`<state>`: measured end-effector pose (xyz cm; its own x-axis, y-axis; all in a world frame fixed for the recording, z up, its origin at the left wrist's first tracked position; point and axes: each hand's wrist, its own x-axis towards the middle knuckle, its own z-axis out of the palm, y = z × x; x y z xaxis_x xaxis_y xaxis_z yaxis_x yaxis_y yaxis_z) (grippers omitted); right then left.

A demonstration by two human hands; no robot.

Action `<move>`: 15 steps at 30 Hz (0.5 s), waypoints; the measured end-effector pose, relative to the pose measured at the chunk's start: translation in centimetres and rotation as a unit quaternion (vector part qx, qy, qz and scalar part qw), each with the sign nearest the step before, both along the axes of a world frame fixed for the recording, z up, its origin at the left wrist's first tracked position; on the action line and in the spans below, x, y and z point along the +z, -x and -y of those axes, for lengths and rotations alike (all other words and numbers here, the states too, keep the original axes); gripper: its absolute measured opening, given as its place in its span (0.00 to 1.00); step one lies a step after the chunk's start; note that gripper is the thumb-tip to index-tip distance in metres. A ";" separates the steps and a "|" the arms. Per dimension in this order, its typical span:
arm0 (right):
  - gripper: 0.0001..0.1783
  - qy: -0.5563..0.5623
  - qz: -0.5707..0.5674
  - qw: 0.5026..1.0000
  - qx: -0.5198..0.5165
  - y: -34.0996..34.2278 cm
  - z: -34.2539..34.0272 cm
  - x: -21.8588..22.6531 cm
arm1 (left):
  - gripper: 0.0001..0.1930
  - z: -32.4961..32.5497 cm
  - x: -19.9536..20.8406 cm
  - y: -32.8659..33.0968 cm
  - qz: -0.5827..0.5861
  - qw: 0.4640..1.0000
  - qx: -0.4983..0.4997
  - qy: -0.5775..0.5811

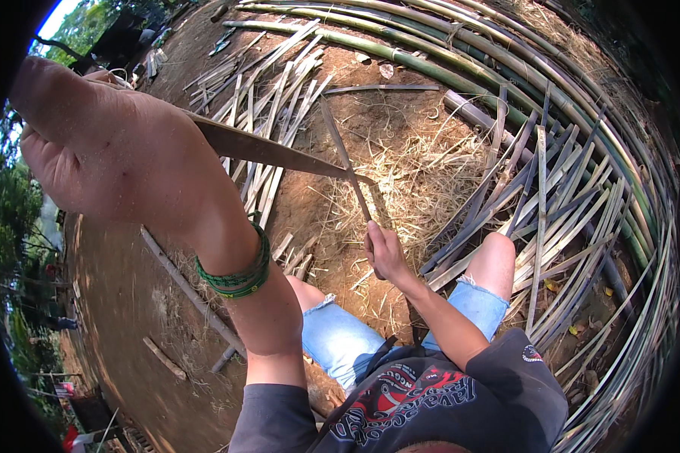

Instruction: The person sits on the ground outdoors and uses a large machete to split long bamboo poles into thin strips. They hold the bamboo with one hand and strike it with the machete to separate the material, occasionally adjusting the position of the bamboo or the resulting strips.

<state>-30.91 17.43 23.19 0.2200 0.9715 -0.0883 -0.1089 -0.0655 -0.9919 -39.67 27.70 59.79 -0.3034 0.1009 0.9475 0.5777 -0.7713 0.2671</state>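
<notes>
My left hand (98, 143), large and raised at the upper left, is closed round the handle end of a machete (268, 153). A green cord bracelet (238, 272) circles that wrist. The dark blade slants down to the right, and its hooked tip ends over the shavings. My right hand (387, 251), above the ground between my knees, grips the lower end of a narrow bamboo strip (338, 140). This strip points up and away, crossing the blade near its tip. Whether the two touch, I cannot tell.
Pale curled shavings (423, 177) cover the dirt ahead. Split bamboo slats (279, 113) lie scattered at the far left, with a bigger pile of slats (559, 219) by my right knee. Long green bamboo poles (431, 68) curve along the back and right. A thin pole (189, 291) lies left.
</notes>
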 end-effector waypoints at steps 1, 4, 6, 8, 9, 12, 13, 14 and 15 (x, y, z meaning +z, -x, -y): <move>0.35 0.103 -0.006 0.995 -0.013 -1.8 -0.5 -5.2 | 0.27 0.1 0.0 -0.5 0.017 1.000 0.009 0.006; 0.32 0.249 -0.078 0.964 -0.053 -4.8 0.3 -10.6 | 0.27 0.5 0.5 -1.4 0.020 1.000 0.006 -0.005; 0.32 0.218 -0.066 0.973 -0.028 -3.2 0.3 -9.1 | 0.27 -0.1 1.0 -1.0 0.001 0.999 0.018 -0.042; 0.32 0.154 -0.105 0.982 0.013 -2.2 0.6 -2.6 | 0.27 -0.7 -0.3 -0.5 -0.025 0.998 0.019 -0.047; 0.32 0.102 -0.114 0.988 0.028 -1.4 0.8 0.4 | 0.27 -0.8 -0.1 0.0 -0.044 0.997 0.017 -0.055; 0.33 -0.024 -0.062 0.998 0.009 -0.5 0.2 0.1 | 0.29 -1.6 0.2 -0.6 -0.025 0.997 -0.038 -0.055; 0.34 -0.059 -0.032 0.998 -0.001 -0.2 -0.3 -1.5 | 0.29 -1.6 0.3 -0.8 -0.011 0.998 -0.044 -0.045; 0.34 0.013 -0.078 0.997 -0.014 -0.2 -0.8 -3.7 | 0.29 -1.7 0.4 -0.9 0.005 0.998 -0.050 -0.036; 0.34 0.082 -0.124 0.989 -0.025 -0.6 -1.5 -6.5 | 0.30 -1.4 0.8 -1.0 0.017 0.999 -0.044 -0.026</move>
